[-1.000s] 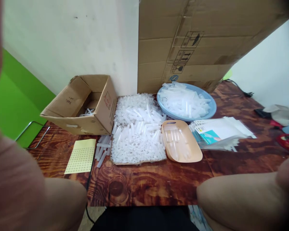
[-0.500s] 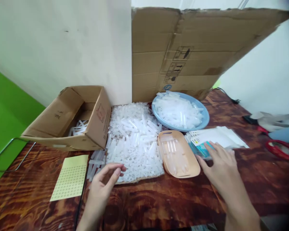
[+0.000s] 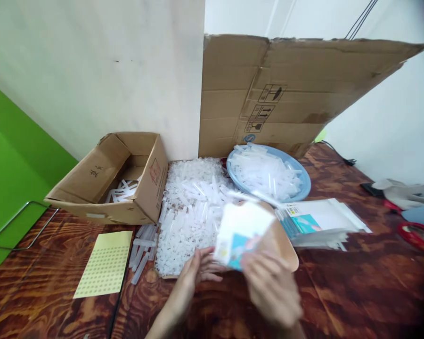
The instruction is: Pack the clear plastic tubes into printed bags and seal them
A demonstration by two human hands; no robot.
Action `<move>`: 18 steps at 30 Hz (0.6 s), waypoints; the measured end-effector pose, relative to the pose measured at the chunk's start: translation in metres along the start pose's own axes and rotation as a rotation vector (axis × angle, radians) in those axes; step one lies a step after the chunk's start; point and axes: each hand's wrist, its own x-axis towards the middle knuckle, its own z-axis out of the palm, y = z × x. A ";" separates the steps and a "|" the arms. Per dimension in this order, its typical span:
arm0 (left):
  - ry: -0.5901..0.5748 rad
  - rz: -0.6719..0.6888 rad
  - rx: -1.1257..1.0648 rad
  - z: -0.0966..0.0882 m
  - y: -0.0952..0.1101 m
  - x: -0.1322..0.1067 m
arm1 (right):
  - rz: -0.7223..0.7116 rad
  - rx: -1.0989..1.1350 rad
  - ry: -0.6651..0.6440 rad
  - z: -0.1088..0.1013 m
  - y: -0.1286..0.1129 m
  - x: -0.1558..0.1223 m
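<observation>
My right hand (image 3: 273, 287), blurred by motion, grips a flat white packaging bag (image 3: 245, 219) with a teal printed corner. The bag is tilted up over the peach plastic tray (image 3: 288, 247) and hides most of it. My left hand (image 3: 189, 280) is open, fingers apart, at the bag's lower left corner; whether it touches the bag I cannot tell. Behind that hand spreads a heap of small clear plastic tubes (image 3: 187, 221) on a cardboard base. A stack of similar bags (image 3: 325, 214) lies to the right of the tray.
A blue basin (image 3: 306, 186) piled with clear tubes stands at the back. To the left are an open cardboard box (image 3: 88, 176), a yellow sticker sheet (image 3: 104, 266) and some loose tubes (image 3: 141, 249). A big cardboard sheet (image 3: 304, 89) leans behind. A red ring-shaped object (image 3: 417, 238) lies far right.
My right hand has taken a bag from the stack and carried it left over the tray. My left hand has moved right towards the bag. The view has shifted slightly.
</observation>
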 end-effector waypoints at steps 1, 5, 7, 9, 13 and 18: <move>0.043 -0.001 -0.040 0.002 -0.001 0.005 | -0.065 0.097 -0.018 0.009 -0.015 0.002; 0.258 0.041 0.038 -0.013 0.006 0.012 | -0.020 0.325 -0.169 0.024 -0.027 0.007; 0.293 0.038 0.180 -0.031 0.013 0.008 | 0.148 0.299 -0.210 0.023 0.001 0.011; 0.327 0.078 0.342 -0.050 0.017 0.003 | 0.321 0.152 -0.213 0.024 0.040 0.015; 0.392 0.189 0.514 -0.074 0.016 -0.008 | 0.350 -0.115 -0.607 0.042 0.108 0.023; 0.314 0.173 0.686 -0.087 0.014 -0.028 | 0.303 -0.182 -0.704 0.066 0.127 0.029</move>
